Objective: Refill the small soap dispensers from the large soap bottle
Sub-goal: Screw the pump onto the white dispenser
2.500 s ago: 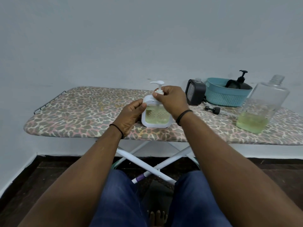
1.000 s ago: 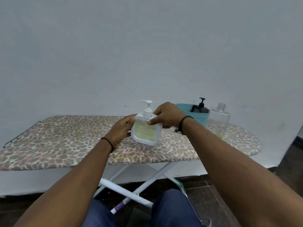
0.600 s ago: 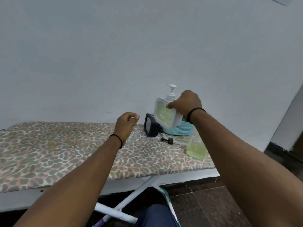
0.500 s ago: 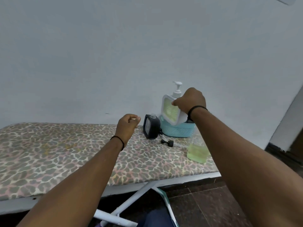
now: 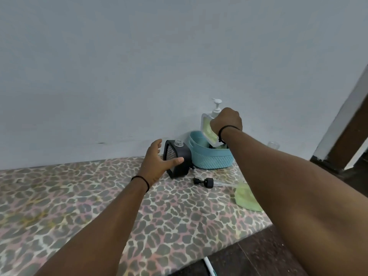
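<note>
My right hand [image 5: 227, 121] grips a white square soap dispenser [image 5: 207, 127] with green soap and a white pump, tilted, its lower corner inside the teal basket [image 5: 211, 159]. My left hand [image 5: 157, 161] is spread open, thumb and fingers on either side of a black square dispenser [image 5: 178, 159] that stands without its pump, thumb touching its front. A black pump head [image 5: 205, 181] lies on the board beside it. The large clear soap bottle [image 5: 247, 198] with green liquid is mostly hidden behind my right forearm.
Everything stands on a leopard-print ironing board [image 5: 79, 206] against a pale wall. Its right end and front edge drop to a dark floor [image 5: 258, 255]. A dark door frame [image 5: 350, 124] is at the far right.
My right hand carried the white dispenser from the board's middle to the right and lowered it into the basket. My left hand let go of it, opened, and reached to the black dispenser.
</note>
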